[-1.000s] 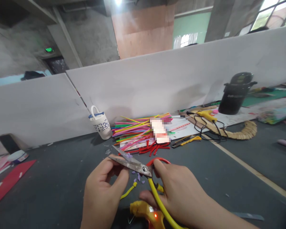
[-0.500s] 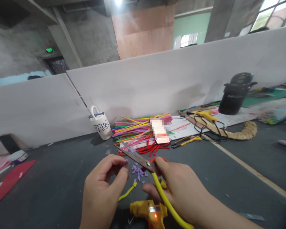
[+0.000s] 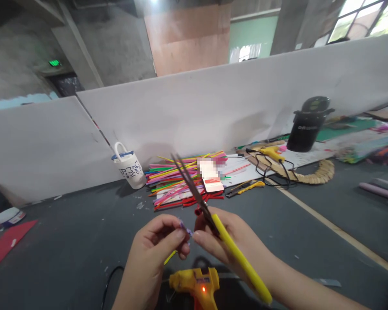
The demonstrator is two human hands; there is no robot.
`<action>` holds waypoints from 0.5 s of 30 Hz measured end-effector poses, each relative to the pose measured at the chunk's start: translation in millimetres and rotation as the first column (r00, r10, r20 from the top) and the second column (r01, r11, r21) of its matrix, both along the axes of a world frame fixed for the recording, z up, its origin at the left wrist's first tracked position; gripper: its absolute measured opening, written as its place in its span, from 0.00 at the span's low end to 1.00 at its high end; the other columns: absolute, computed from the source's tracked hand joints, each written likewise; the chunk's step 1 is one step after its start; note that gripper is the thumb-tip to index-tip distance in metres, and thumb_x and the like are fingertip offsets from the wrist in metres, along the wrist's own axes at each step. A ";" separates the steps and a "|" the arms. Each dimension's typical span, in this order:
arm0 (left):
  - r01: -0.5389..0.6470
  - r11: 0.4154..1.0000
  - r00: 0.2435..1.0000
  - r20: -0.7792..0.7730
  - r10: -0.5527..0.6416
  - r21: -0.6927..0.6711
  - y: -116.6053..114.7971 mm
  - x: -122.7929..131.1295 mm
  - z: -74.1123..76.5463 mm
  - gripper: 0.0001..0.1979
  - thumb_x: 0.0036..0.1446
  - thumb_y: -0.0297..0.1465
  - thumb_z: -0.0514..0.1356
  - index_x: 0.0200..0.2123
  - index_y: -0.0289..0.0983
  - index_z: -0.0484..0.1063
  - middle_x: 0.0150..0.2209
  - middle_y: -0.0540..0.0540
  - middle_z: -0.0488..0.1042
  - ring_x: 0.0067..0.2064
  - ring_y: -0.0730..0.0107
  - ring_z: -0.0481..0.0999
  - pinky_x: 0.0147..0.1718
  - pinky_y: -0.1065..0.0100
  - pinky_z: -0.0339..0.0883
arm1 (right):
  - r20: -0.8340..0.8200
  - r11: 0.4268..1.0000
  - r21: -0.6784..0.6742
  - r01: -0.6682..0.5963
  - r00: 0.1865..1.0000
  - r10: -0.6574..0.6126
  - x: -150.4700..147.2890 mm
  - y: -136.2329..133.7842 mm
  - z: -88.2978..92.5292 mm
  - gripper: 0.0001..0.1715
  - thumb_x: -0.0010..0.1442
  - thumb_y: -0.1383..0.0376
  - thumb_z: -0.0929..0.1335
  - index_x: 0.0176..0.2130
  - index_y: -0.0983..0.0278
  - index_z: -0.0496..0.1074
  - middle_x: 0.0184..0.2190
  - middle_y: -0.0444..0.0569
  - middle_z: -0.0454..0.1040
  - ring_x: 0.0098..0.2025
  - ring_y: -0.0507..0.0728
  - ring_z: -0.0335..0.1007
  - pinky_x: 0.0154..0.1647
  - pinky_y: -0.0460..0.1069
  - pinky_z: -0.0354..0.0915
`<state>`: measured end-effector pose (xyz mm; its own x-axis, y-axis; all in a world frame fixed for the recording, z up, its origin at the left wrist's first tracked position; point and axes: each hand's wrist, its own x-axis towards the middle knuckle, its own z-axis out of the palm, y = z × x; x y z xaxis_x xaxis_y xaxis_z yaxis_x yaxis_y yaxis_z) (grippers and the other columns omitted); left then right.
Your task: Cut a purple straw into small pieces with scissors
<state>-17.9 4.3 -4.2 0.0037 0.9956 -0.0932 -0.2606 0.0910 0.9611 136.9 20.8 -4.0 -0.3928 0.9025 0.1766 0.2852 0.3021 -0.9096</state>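
Observation:
My right hand (image 3: 242, 245) is wrapped round a pair of scissors with a yellow handle (image 3: 241, 260), whose blades point up and away, nearly together. Between the thumb and fingers of my left hand (image 3: 151, 254) is a small purple piece (image 3: 182, 224). Other purple bits (image 3: 189, 233) show beside those fingertips, mostly hidden by the hands. A thin yellow strip (image 3: 170, 257) pokes out beside my left thumb. Just below both hands lies a yellow hot glue gun (image 3: 194, 280) with a glowing orange light.
Behind the hands lies a pile of coloured sticks (image 3: 171, 176), with a phone-like card (image 3: 212, 183) on it. A white mug (image 3: 129, 172) stands left, a black container (image 3: 305, 129) right. A yellow utility knife (image 3: 248, 187) and another glue gun (image 3: 273, 153) lie nearer the right.
The scissors have swung more upright and their blades have come closer together. My left hand has moved right, over the purple bits, towards the right hand. The view has shifted slightly.

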 end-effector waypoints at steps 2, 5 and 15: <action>-0.060 0.997 0.998 -0.010 0.060 0.046 -0.4 -0.7 -0.7 0.02 0.46 0.27 0.65 0.24 0.37 0.74 0.21 0.53 0.73 0.22 0.77 0.70 0.23 0.77 0.63 | 0.146 0.998 0.058 0.007 0.989 -0.016 0.1 -0.5 -1.7 0.16 0.53 0.52 0.66 0.31 0.62 0.64 0.24 0.42 0.68 0.24 0.52 0.60 0.24 0.45 0.54; -0.156 0.980 0.988 0.019 0.155 0.127 -1.3 -2.8 -0.7 0.01 0.46 0.27 0.65 0.25 0.38 0.75 0.21 0.53 0.74 0.23 0.77 0.70 0.24 0.77 0.64 | 0.387 0.979 0.199 0.051 0.913 -0.126 -2.2 -1.8 -6.9 0.25 0.47 0.45 0.68 0.32 0.62 0.63 0.27 0.46 0.69 0.26 0.55 0.63 0.25 0.46 0.53; -0.224 0.947 0.973 0.100 0.206 0.232 -3.1 -4.8 6.8 0.07 0.43 0.20 0.63 0.23 0.37 0.74 0.22 0.54 0.73 0.21 0.79 0.69 0.21 0.79 0.63 | 0.457 0.934 0.357 -0.013 0.875 -0.162 -2.4 -3.2 -15.0 0.29 0.48 0.39 0.64 0.33 0.61 0.62 0.27 0.46 0.71 0.28 0.59 0.66 0.26 0.48 0.53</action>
<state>-22.7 1.1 2.6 -0.2153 0.9663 0.1407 -0.3195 -0.2059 0.9249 134.5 17.6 -18.9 -0.4409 0.8505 0.2866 0.6861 0.5253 -0.5033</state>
